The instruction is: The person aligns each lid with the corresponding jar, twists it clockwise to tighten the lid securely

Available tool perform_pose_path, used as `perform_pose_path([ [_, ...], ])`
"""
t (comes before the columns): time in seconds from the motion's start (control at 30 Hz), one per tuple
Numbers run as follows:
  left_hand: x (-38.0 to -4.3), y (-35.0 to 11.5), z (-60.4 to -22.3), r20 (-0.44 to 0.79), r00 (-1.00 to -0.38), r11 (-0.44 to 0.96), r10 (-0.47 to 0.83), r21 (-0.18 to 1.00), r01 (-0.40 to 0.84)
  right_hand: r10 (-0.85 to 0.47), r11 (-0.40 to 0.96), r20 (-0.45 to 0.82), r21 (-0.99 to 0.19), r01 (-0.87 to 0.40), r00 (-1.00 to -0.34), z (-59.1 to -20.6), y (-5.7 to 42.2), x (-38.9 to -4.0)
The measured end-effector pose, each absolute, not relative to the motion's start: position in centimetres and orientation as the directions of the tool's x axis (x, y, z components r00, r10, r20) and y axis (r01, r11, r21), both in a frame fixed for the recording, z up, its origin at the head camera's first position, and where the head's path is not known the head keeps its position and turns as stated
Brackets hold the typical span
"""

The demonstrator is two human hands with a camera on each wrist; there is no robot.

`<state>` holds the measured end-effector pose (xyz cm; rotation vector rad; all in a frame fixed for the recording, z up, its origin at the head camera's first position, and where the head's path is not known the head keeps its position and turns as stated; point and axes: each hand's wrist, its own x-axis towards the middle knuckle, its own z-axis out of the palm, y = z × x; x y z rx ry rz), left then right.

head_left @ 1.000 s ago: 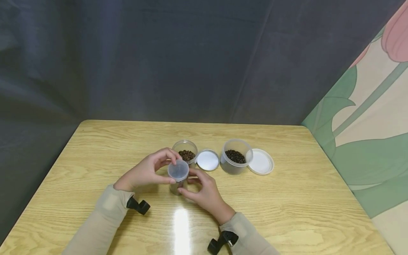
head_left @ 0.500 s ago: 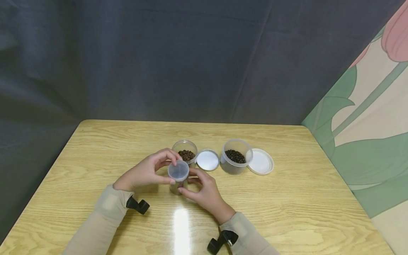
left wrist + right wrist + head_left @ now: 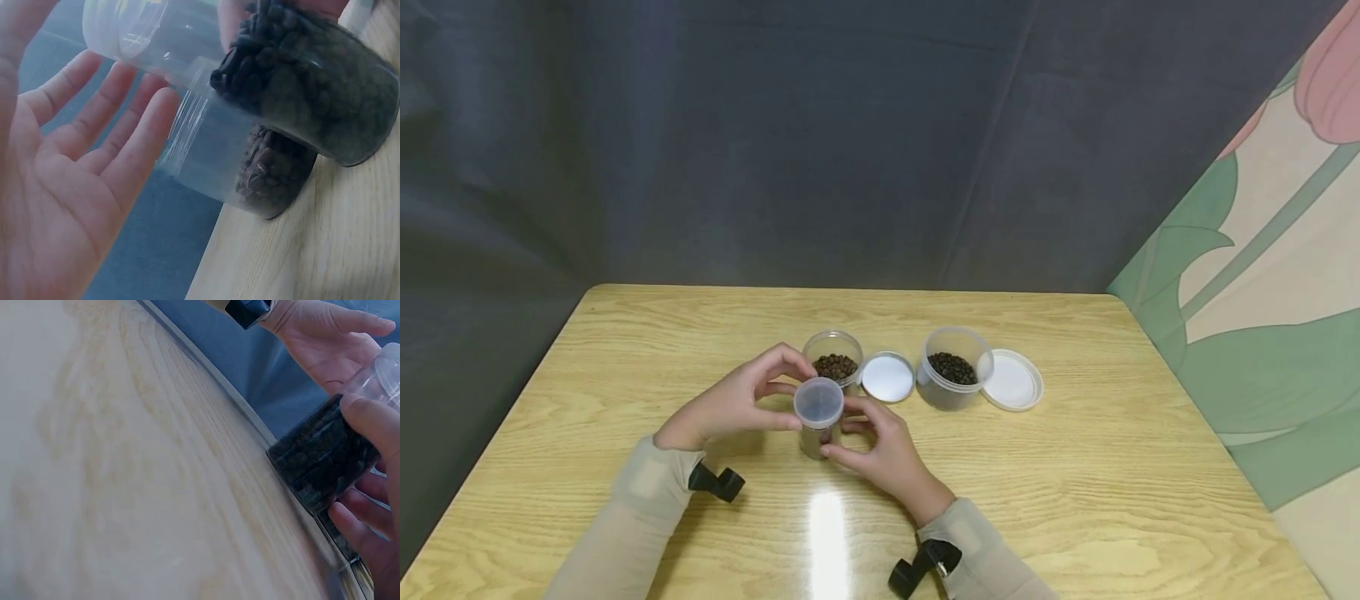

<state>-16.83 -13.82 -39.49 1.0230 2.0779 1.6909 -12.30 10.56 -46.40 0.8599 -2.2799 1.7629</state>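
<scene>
My right hand (image 3: pixel 887 450) grips the side of a clear jar of dark coffee beans (image 3: pixel 319 87), thumb on the near side and fingers on the far side. The jar stands upright on the table, and a translucent lid (image 3: pixel 818 402) covers its top. To the left, my left hand (image 3: pixel 737 400) is spread around the lid; in the left wrist view its fingers (image 3: pixel 134 134) are loosely extended and hold nothing. Just behind sits an uncovered clear jar (image 3: pixel 833 340) with brown coffee beans, partly hidden by the held jar and my left hand.
A silvery round lid (image 3: pixel 888 377) lies right of the rear jar. Farther right stands an uncovered translucent tub (image 3: pixel 947 397) with dark coffee beans, and a white lid (image 3: pixel 1013 380) lies beside it. A dark curtain (image 3: pixel 820 150) hangs behind the table (image 3: pixel 1075 467).
My left hand has let go of the lid and drawn slightly left, its fingers parting from the rim. My right hand and the held jar have stayed in place.
</scene>
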Motion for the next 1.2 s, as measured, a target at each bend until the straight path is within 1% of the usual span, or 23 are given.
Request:
perform_pose_path([
  [0.2,-16.75,-13.58,-38.97,0.164,-0.736,0.134,0.656,0.935,0.328,-0.363,0.164,0.431,-0.843,-0.512,-0.826,-46.44,10.58,-12.42],
  [0.33,-16.79,-13.60,-39.03,0.157,-0.742,0.144,0.652,0.935,0.325,-0.362,0.164,0.426,-0.846,-0.506,-0.829,-46.43,10.62,-12.38],
  [0.5,-16.95,-13.81,-39.36,0.172,-0.725,0.107,0.667,0.941,0.321,-0.369,0.152,0.399,-0.865,-0.478,-0.839,-46.35,10.78,-12.30],
  [0.63,-17.06,-14.05,-39.60,0.177,-0.706,0.057,0.686,0.954,0.294,-0.384,0.149,0.376,-0.876,-0.459,-0.843,-46.32,10.86,-12.32],
  [0.9,-17.10,-14.39,-39.74,0.170,-0.688,0.043,0.705,0.959,0.281,-0.399,0.153,0.347,-0.888,-0.434,-0.849,-46.42,10.94,-12.45],
  [1.2,-16.80,-13.86,-39.27,0.126,-0.724,0.130,0.678,0.949,0.287,-0.384,0.167,0.356,-0.880,-0.444,-0.852,-46.58,10.92,-12.43],
])
